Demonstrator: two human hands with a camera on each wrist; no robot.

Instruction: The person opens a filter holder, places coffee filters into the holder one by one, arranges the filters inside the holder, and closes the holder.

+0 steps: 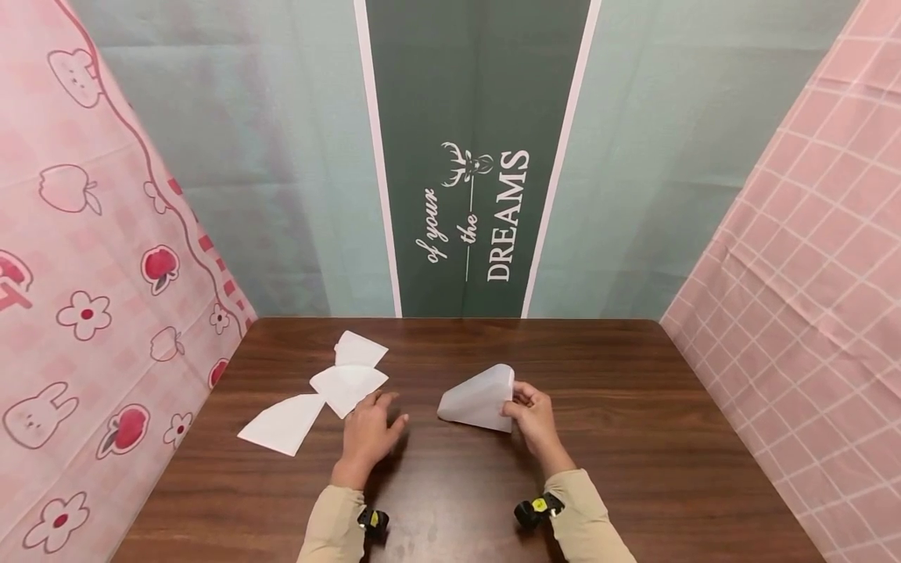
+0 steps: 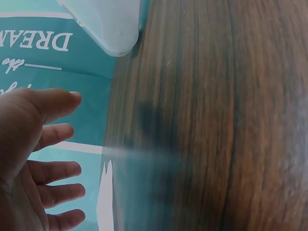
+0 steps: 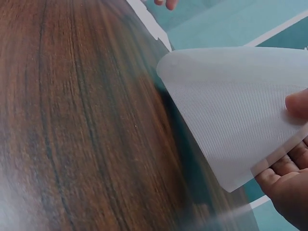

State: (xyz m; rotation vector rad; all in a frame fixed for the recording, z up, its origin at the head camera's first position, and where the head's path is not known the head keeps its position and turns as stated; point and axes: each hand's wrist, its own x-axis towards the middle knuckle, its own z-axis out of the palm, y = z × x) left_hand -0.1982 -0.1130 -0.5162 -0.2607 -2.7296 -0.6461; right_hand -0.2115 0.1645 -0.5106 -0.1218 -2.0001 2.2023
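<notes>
My right hand (image 1: 536, 418) pinches a translucent white tapered sheet (image 1: 482, 400) by its wide right edge. Fine ribs and a rounded corner show on this sheet (image 3: 226, 106) in the right wrist view, with the thumb on its face and fingers behind. Left of it, my left hand (image 1: 369, 434) has its fingers apart and holds nothing. Its fingertips are over or beside the lower right edge of a white fan-shaped paper (image 1: 346, 381); contact cannot be told. Two more fan-shaped papers lie by that one, one (image 1: 362, 350) behind and one (image 1: 284, 422) to the left.
The brown wooden table (image 1: 619, 438) ends at a green printed cloth (image 1: 479, 94). Pink patterned cloths hang on the left (image 1: 113, 313) and right (image 1: 795, 258). Both wrists carry a small black camera, one on the left (image 1: 375, 521) and one on the right (image 1: 529, 512).
</notes>
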